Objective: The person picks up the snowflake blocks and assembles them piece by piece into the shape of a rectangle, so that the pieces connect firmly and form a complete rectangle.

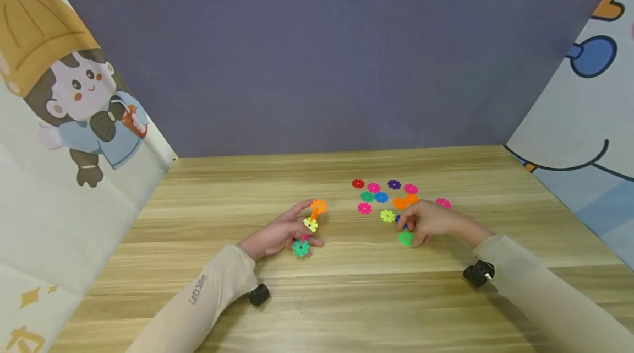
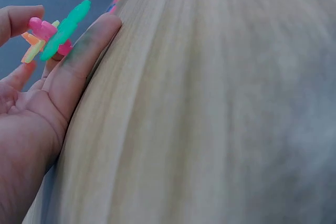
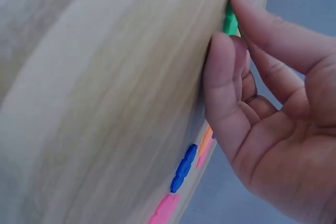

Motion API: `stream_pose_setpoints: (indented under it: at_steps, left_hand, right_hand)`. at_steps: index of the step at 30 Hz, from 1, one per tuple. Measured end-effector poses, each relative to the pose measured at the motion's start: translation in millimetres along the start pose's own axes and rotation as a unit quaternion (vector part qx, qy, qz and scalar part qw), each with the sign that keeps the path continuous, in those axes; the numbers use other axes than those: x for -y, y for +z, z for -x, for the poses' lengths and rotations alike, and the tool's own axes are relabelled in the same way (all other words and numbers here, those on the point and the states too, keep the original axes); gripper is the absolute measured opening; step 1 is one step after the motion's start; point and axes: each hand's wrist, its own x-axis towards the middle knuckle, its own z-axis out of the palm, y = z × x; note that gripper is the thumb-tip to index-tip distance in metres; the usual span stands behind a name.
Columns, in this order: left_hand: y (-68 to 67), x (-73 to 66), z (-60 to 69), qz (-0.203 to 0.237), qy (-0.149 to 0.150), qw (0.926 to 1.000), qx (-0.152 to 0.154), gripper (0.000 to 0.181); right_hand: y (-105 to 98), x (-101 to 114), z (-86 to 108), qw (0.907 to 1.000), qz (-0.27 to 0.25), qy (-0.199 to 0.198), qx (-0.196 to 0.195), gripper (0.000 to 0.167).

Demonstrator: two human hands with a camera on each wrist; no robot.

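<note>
The left hand (image 1: 284, 234) (image 2: 47, 77) holds a short chain of joined notched discs; an orange disc (image 1: 319, 206), a yellow disc (image 1: 310, 224) and a green-teal disc (image 1: 300, 248) (image 2: 67, 29) show, with pink pieces (image 2: 42, 29) between. Its thumb and fingers surround the chain, and one finger rests along the tabletop. On the right, the right hand (image 1: 426, 221) (image 3: 273, 87) pinches a bright green disc (image 1: 405, 239) (image 3: 230, 19) at the table surface, thumb tip at one edge and curled fingers at the other. A dark blue disc (image 1: 399, 221) lies partly hidden under its fingers.
Loose discs lie flat beyond the right hand: a red one (image 1: 358, 183), a purple one (image 1: 394, 184), a light blue one (image 1: 381, 197), a yellow-green one (image 1: 388, 216), several pink (image 1: 364, 208) and some orange (image 1: 411, 199). A grey wall stands behind the wooden table (image 1: 223, 188).
</note>
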Motion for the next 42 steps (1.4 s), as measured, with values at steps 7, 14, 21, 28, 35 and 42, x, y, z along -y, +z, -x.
stream_pose_setpoints:
  at_steps: [7, 14, 21, 28, 35, 42]
  left_hand:
    - [1.0, -1.3, 0.9, -0.008, 0.006, 0.9999, -0.002, 0.08]
    - [0.1, 0.9, 0.9, -0.013, 0.012, 0.9998, 0.0, 0.08]
    - [-0.1, 1.8, 0.9, -0.01, 0.015, 0.9998, -0.003, 0.078]
    - [1.8, 1.8, 0.0, -0.013, 0.005, 0.9997, -0.021, 0.075]
    - [3.6, 1.4, -0.9, -0.019, -0.002, 0.9991, -0.039, 0.07]
    - [3.0, 1.3, -1.1, -0.02, 0.002, 0.9995, -0.025, 0.073]
  right_hand:
    - [2, 2, -1.6, 0.9996, 0.027, 0.003, -0.008, 0.029]
    - [4, 4, -1.2, 0.9997, 0.022, 0.009, -0.01, 0.03]
    - [3, 4, -0.5, 0.9998, 0.01, -0.006, -0.013, 0.029]
    - [1, 4, -1.3, 0.9995, -0.022, -0.021, -0.001, 0.017]
    - [9, 11, -8.8, 0.9967, -0.059, -0.046, -0.033, 0.012]
    - [19, 24, -19.4, 0.9922, -0.067, -0.068, -0.08, 0.01]
